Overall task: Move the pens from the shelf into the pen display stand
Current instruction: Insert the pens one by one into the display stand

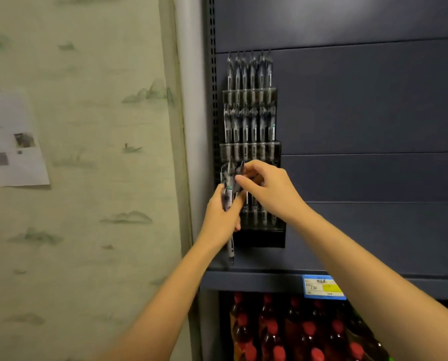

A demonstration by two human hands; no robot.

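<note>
My right grip is closed in a pinch, thumb and forefinger meeting at the upper end of the bundle of pens. The blur keeps me from telling which single pen it has. My left grip is clamped round the middle of that bundle, fingers wrapped, with pen tops fanning out above it and one pen slid low so that its tip hangs below my palm.

What the next move turns on, as I judge it, is this: the bundle stands nearly upright, its long axis parallel to the slots, and the stand lies just behind and to the right of it. The right grip is the nearer one, already over the bottom row. So a pen drawn up out of the bundle needs only a short shift right and a straight drop, tip down. That bottom row holds some pens, though my right wrist hides how many slots are free. The two upper rows look full.

Both forearms reach up and forward and converge at the stand. The left wrist is roughly straight, with the back of the hand toward me. The right wrist is bent, with its fingers curling left toward the bundle.

The stand hangs on the back panel at the left end of the shelf, above its front edge. I see no loose pens on the shelf, so the bundle looks like the last of them.
</note>
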